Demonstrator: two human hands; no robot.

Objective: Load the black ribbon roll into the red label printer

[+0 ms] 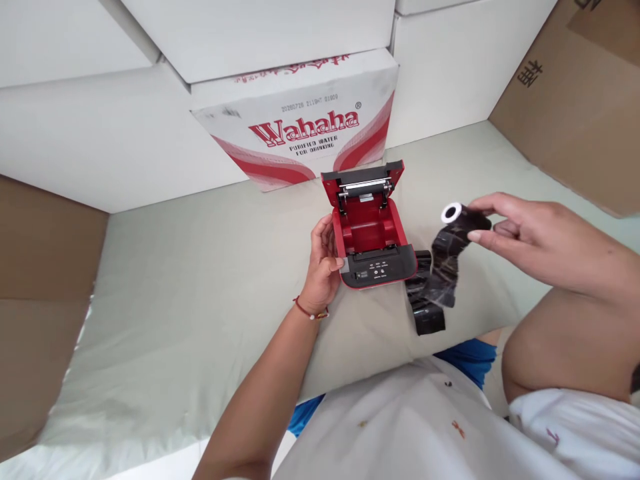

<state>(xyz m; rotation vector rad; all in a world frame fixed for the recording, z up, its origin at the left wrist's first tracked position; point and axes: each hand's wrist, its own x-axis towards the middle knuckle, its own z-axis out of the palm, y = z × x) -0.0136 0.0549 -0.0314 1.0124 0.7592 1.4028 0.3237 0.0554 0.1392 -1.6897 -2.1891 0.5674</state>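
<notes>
Black roll (pixel 474 219) with a white core sits pinched between the thumb and fingers of the right hand (pixel 510 223), which are parted by about its thickness, to the right of the red-and-black device (pixel 377 268). From it a glossy black strip (pixel 443 263) trails nearward in folds. The left hand (pixel 323 267) curls its fingers around the device's left side, thumb on the near left corner. The device's lid (pixel 364 175) stands raised at the far side, showing the red hollow. Beneath spreads pale cloth (pixel 200 280); beyond stands a Wahaha carton (pixel 305 150).
</notes>
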